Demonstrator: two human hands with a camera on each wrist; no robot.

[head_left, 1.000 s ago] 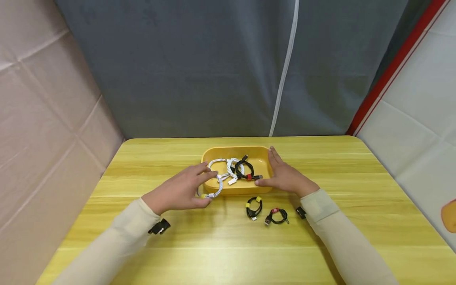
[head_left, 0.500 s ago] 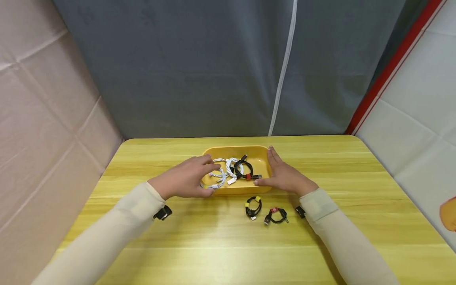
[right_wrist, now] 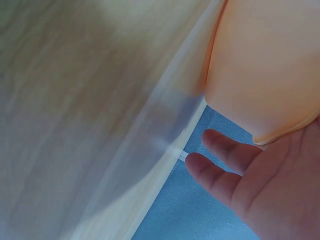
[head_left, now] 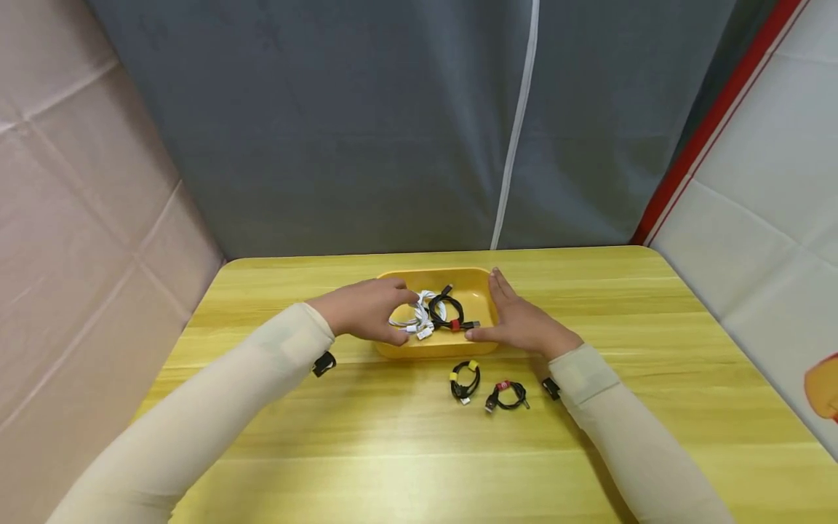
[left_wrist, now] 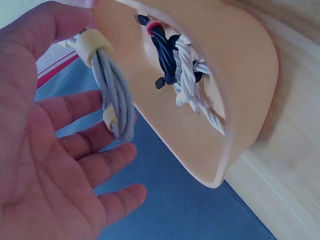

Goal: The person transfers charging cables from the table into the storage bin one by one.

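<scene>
A yellow tray (head_left: pixel 433 348) sits mid-table. Inside it lie a white coiled cable (head_left: pixel 428 302) and a black cable with a red tie (head_left: pixel 449 315). My left hand (head_left: pixel 391 313) hovers over the tray's left half. It pinches another white coiled cable (head_left: pixel 404 321) with yellow ties. In the left wrist view that cable (left_wrist: pixel 114 97) hangs from my thumb and forefinger beside the tray (left_wrist: pixel 240 75), with the other fingers (left_wrist: pixel 85 107) spread. My right hand (head_left: pixel 505 311) lies flat against the tray's right wall, fingers straight. The right wrist view shows those fingers (right_wrist: pixel 222 150) below the tray's outside (right_wrist: pixel 265 65).
On the wooden table (head_left: pixel 406 451), just in front of the tray, lie a black cable with yellow ties (head_left: pixel 465 380) and a black cable with a red tie (head_left: pixel 505 396). A grey curtain (head_left: pixel 393 124) hangs behind the table's far edge.
My left hand lifted the white cable from the tray's front-left corner and carried it right, over the rim and into the tray. My right hand stayed against the tray.
</scene>
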